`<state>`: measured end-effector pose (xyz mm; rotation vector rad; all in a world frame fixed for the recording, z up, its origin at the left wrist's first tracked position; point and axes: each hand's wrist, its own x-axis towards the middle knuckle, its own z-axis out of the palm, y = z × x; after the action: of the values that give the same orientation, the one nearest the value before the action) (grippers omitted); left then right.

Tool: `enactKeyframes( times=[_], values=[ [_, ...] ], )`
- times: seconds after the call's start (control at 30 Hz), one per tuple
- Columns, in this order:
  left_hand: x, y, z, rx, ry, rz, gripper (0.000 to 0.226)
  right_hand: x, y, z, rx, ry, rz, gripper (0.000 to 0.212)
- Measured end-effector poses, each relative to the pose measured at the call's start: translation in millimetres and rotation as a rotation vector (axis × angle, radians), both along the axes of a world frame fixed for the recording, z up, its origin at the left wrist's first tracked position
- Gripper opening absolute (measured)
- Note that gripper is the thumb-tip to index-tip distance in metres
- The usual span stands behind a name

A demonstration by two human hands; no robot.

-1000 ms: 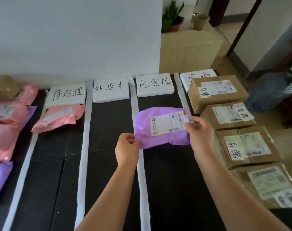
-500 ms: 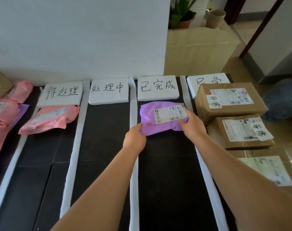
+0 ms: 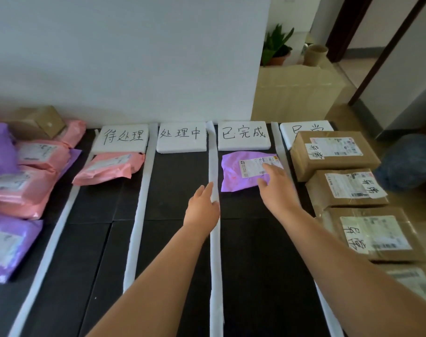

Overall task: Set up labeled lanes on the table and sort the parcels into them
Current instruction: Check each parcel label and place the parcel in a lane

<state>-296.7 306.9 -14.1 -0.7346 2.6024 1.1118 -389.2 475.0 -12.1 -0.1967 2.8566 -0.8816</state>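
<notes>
Black table (image 3: 255, 263) split by white foam strips (image 3: 215, 251). Purple mailer (image 3: 233, 171) flat in the lane below the 已完成 sign (image 3: 243, 136). Right hand (image 3: 277, 190) spread, fingertips over its label; left hand (image 3: 202, 207) slack-fingered beside it, gripping nothing.

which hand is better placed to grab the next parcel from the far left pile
Left, probably. The left hand is open, holds nothing and is nearer the pile of pink and purple plastic mailers; the right hand is over the purple plastic mailer, farther right.
</notes>
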Motion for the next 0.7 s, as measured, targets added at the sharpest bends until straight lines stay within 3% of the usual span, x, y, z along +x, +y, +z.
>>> enactKeyframes(
  times=[0.33, 0.7],
  values=[
    [161.0, -83.4, 47.4, -0.145, 0.048, -0.005, 0.067, 167.6, -97.9, 57.8, -0.026, 0.01, 0.163, 0.049],
    [405.4, -220.3, 89.7, -0.198, 0.094, 0.186, 0.062, 383.2, -254.4, 90.0, -0.094, 0.038, 0.419, 0.047]
  ],
)
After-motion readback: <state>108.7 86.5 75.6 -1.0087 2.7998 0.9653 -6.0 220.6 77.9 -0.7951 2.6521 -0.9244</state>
